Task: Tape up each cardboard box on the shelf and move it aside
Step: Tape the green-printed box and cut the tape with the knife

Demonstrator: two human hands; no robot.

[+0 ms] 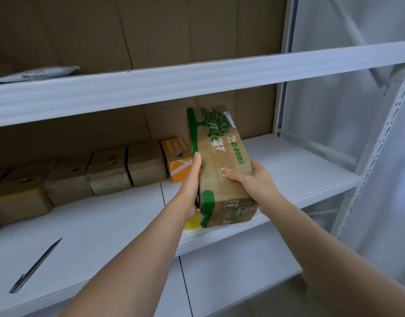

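Nearest the camera, a dark utility knife [34, 267] lies flat on the white shelf [105, 227], well to the left of the green-printed cardboard box [220, 165] and clear of both forearms; it appears parked there within reach for cutting tape.

The box is the item in hand. It is a long carton with a green tree print and glossy tape already visible across its near end and top. It is held over the front right part of the shelf, its near end at the shelf's front edge and its far end raised. Whether the near end rests on the shelf cannot be told.

The left hand [192, 186] grips the box's left side, thumb along the upper edge and fingers [197, 203] wrapped beneath. The right hand [247, 179] grips the right side, thumb on top and fingers curled round the far edge. Holding it from both sides suits a long load and keeps it level for carrying aside.

A yellow object [192, 221], only partly visible, sits just below the box's near left corner; possibly the tape roll, not confirmed.

Beyond and left of the box stands an orange carton [178, 161], then a row of plain brown boxes [110, 172] set touching along the rear of the shelf. Judgement: these are finished items, and the held box joins them.
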